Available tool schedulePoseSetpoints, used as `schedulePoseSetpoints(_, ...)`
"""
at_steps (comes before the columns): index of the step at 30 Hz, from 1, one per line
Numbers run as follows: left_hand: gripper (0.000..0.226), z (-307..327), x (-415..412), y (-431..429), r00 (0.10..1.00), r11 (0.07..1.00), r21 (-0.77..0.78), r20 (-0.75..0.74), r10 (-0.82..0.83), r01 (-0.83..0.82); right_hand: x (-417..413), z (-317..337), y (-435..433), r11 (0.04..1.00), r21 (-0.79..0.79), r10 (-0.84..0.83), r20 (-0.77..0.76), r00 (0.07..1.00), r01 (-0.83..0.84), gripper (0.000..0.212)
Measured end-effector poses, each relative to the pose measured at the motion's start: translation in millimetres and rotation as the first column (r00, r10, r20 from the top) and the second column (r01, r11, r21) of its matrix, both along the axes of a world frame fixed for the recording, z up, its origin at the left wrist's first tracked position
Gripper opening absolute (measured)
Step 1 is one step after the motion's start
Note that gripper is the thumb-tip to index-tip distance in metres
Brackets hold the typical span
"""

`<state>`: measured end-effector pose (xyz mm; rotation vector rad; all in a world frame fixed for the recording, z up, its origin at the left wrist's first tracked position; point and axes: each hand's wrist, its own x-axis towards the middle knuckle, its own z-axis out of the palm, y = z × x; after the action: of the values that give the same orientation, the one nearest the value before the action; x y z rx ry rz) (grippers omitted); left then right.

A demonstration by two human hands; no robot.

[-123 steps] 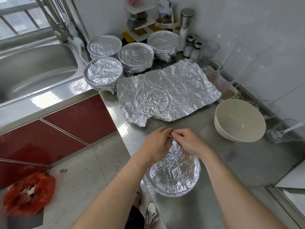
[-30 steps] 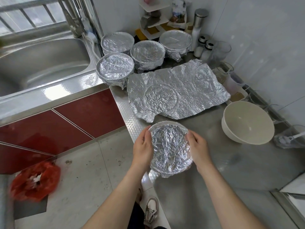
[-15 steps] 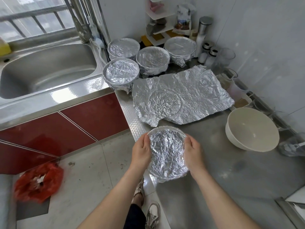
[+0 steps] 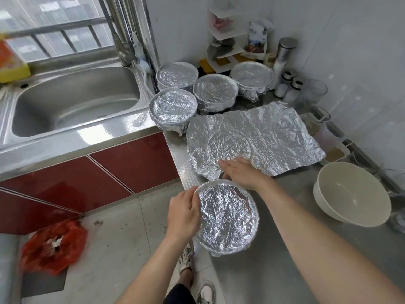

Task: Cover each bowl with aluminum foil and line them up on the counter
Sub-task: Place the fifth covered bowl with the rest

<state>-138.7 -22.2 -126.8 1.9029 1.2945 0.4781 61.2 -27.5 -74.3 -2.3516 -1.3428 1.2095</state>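
Note:
A foil-covered bowl sits near the counter's front left edge. My left hand grips its left rim. My right hand is off the bowl, fingers straight, reaching onto the near edge of a crumpled loose foil sheet that lies flat on the counter. Several other foil-covered bowls stand behind the sheet, one by the sink corner, one in the middle, one at the back right. An uncovered white bowl sits at the right.
A steel sink lies to the left. Shakers and glass jars and a corner shelf crowd the back wall. The counter edge drops to a tiled floor with a red bag.
The covered bowl was carried forward between both hands. Now my right hand has let go of its right rim and moved up onto the loose foil sheet; my left hand stays on the bowl.

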Motion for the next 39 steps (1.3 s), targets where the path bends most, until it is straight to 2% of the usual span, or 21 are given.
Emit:
schedulePoseSetpoints(2,0.029,1,-4,5,0.989,0.993,0.109,-0.146,-0.024,0.040,-1,-2,2,0.998,-0.069,-0.010,-0.038,0.999,0.008,0.076)
schedulePoseSetpoints(4,0.028,6,-4,9,0.979,0.995,0.075,-0.198,-0.046,0.062,-3,2,3,0.998,-0.041,-0.056,-0.091,0.994,0.052,0.073)
schedulePoseSetpoints(6,0.029,10,-2,11,0.973,0.994,0.057,-0.218,-0.079,0.093,-2,12,2,0.987,0.077,-0.132,-0.091,0.987,0.139,0.065)
schedulePoseSetpoints(8,0.032,12,0,12,0.969,0.991,0.064,-0.224,-0.104,0.121,1,26,-2,0.935,0.255,-0.245,-0.033,0.969,0.245,0.059)
schedulePoseSetpoints(11,0.033,14,7,11,0.972,0.990,0.067,-0.208,-0.105,0.122,19,43,-11,0.773,0.537,-0.417,0.030,0.908,0.338,0.062)
schedulePoseSetpoints(13,0.034,14,13,7,0.981,0.995,0.042,-0.177,-0.081,0.089,35,52,-17,0.603,0.677,-0.538,-0.044,0.842,0.421,0.058)
schedulePoseSetpoints(15,0.033,10,19,5,0.988,0.999,0.012,-0.152,-0.029,0.031,45,62,-21,0.412,0.776,-0.584,-0.178,0.792,0.478,0.052)
schedulePoseSetpoints(17,0.027,9,28,3,0.992,0.999,-0.009,-0.124,0.036,-0.037,51,76,-27,0.281,0.856,-0.578,-0.210,0.789,0.434,0.046)
schedulePoseSetpoints(19,0.017,7,39,4,0.989,0.990,-0.064,-0.088,0.120,-0.126,52,86,-37,0.215,0.942,-0.574,-0.091,0.814,0.257,0.034)
schedulePoseSetpoints(22,0.028,0,60,13,0.968,0.958,-0.143,-0.061,0.243,-0.249,49,82,-52,0.222,0.975,-0.568,0.138,0.812,-0.010,0.023)
schedulePoseSetpoints(28,0.035,2,94,30,0.945,0.938,-0.118,-0.005,0.327,-0.325,20,43,-77,0.333,0.911,-0.394,0.368,0.842,-0.243,0.017)
schedulePoseSetpoints(30,0.040,7,109,38,0.931,0.917,-0.186,0.023,0.364,-0.354,17,31,-83,0.371,0.905,-0.374,0.350,0.859,-0.207,0.014)
schedulePoseSetpoints(32,0.044,10,120,49,0.911,0.872,-0.321,0.057,0.408,-0.370,16,19,-89,0.388,0.917,-0.396,0.258,0.881,-0.094,0.015)
schedulePoseSetpoints(34,0.037,14,131,55,0.882,0.808,-0.502,0.165,0.441,-0.309,19,10,-95,0.377,0.923,-0.456,0.110,0.883,0.080,0.021)
schedulePoseSetpoints(36,0.024,25,136,60,0.813,0.694,-0.693,0.283,0.509,-0.194,21,1,-101,0.384,0.906,-0.480,0.028,0.877,0.181,0.017)
schedulePoseSetpoints(38,0.018,43,133,66,0.789,0.644,-0.755,0.321,0.524,-0.121,22,-5,-107,0.420,0.885,-0.474,0.026,0.880,0.200,0.011)
schedulePoseSetpoints(39,0.019,53,126,68,0.775,0.640,-0.763,0.350,0.526,-0.089,20,-7,-109,0.451,0.878,-0.447,0.068,0.892,0.159,0.013)
